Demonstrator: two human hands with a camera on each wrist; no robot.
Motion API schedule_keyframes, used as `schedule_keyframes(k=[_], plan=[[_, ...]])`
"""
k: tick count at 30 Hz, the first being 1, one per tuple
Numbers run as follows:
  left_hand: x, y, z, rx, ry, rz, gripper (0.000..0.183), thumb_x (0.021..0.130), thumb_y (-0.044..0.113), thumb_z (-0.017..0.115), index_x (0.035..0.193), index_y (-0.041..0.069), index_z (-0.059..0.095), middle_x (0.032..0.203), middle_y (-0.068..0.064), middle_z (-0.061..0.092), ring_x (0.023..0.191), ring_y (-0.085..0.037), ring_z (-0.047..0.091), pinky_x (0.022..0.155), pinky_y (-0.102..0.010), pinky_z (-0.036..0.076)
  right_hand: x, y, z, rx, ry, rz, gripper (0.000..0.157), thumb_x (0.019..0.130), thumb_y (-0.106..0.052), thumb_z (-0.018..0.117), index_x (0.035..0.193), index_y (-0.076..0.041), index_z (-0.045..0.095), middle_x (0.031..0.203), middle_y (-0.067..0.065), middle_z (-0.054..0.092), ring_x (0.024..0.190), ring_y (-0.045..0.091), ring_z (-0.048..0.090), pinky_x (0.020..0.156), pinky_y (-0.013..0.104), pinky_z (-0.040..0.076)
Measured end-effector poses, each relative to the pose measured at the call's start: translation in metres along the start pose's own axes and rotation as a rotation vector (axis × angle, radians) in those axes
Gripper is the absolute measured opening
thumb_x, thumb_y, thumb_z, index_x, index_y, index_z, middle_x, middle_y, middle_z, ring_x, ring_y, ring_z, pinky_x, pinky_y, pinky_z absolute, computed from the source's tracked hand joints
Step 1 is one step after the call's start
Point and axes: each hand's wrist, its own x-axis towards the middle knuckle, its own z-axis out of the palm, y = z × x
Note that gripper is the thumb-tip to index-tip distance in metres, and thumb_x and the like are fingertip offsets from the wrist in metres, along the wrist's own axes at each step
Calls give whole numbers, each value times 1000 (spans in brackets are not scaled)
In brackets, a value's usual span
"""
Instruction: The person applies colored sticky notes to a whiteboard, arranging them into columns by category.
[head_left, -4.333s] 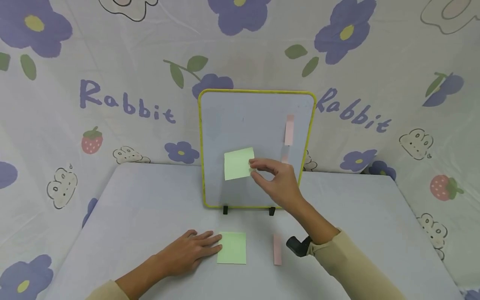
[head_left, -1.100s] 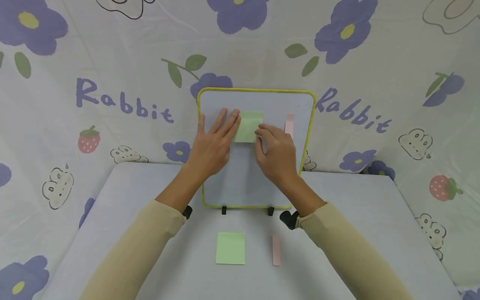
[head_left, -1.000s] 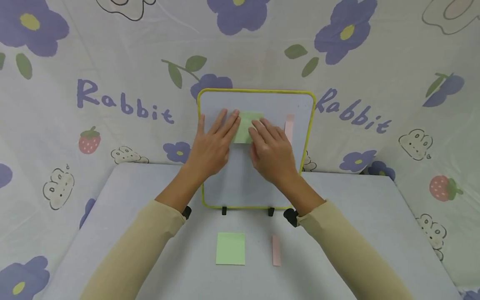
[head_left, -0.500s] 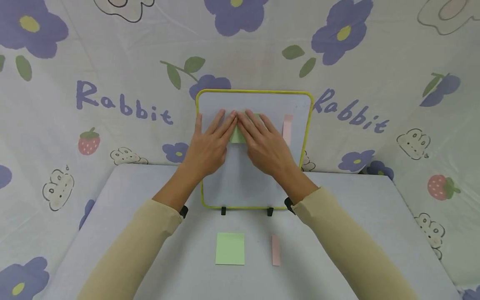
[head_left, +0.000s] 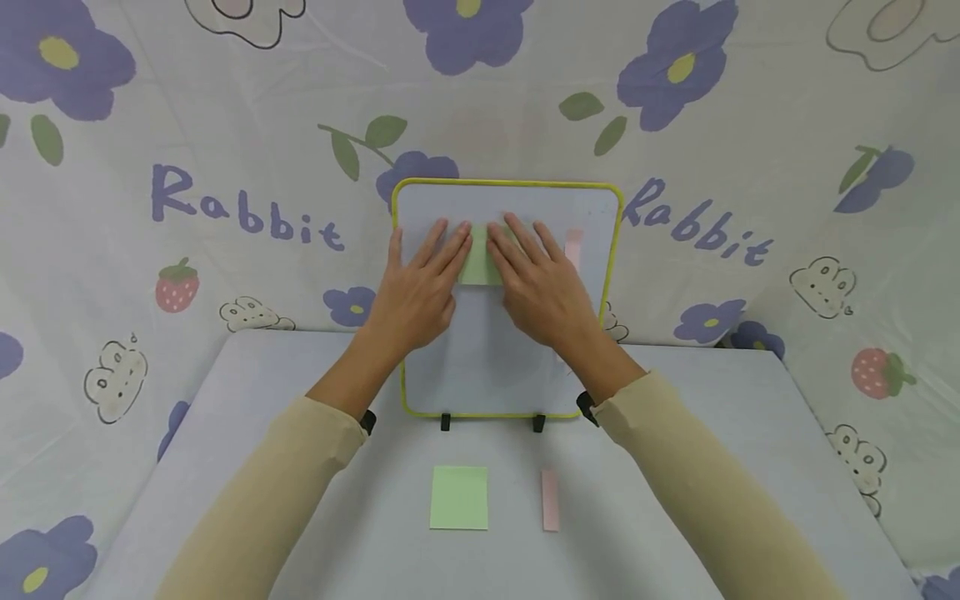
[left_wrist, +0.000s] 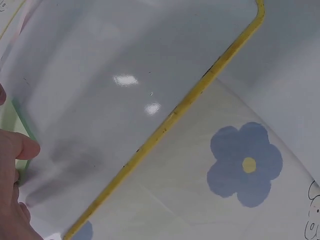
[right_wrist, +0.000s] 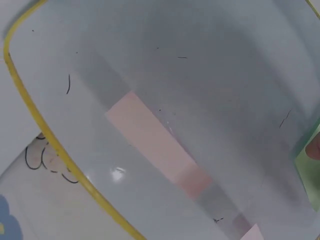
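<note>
A pale green sticky note point(head_left: 478, 262) lies against the upper middle of the whiteboard point(head_left: 480, 367), partly hidden by both hands. My left hand point(head_left: 414, 296) rests on the board with fingers spread and straight, its fingertips at the note's left edge. From the right, my right hand point(head_left: 546, 292) lies with extended fingers over the note's right part. In the left wrist view, the thumb point(left_wrist: 27, 147) is beside the note's green edge. A fingertip point(right_wrist: 314, 149) touches the note point(right_wrist: 306, 172) in the right wrist view.
The yellow-framed board stands on black feet point(head_left: 538, 423) on a white table point(head_left: 337, 500). A pink strip point(right_wrist: 155, 140) is stuck at its right side, with another pink piece point(right_wrist: 252, 233). Nearer lie a green sticky note pad point(head_left: 459, 498) and a pink strip point(head_left: 551, 500).
The green note went from the right hand's pinch to higher on the board. The left hand rose from the table to its left edge. The right fingers straightened over it, then shifted slightly right.
</note>
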Motion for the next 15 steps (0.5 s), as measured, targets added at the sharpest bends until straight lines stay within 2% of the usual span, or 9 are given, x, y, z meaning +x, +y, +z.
schedule_keyframes(k=[8, 15], plan=[[-1, 0, 2, 11, -6, -11, 68, 95, 23, 58, 156, 8, 33, 164, -1, 25, 151, -25, 19, 110, -67, 22, -7, 7, 0, -2, -35, 46, 56, 93, -19, 61, 146, -3, 49, 154, 10, 43, 149, 28, 26, 118, 48, 22], [0, 0, 2, 13, -14, -29, 68, 95, 23, 58, 156, 8, 32, 164, -2, 24, 151, -24, 18, 111, -66, 21, -14, 13, 3, 0, 9, 69, 54, 91, -15, 62, 142, -1, 53, 151, 11, 47, 147, 29, 31, 115, 51, 26]])
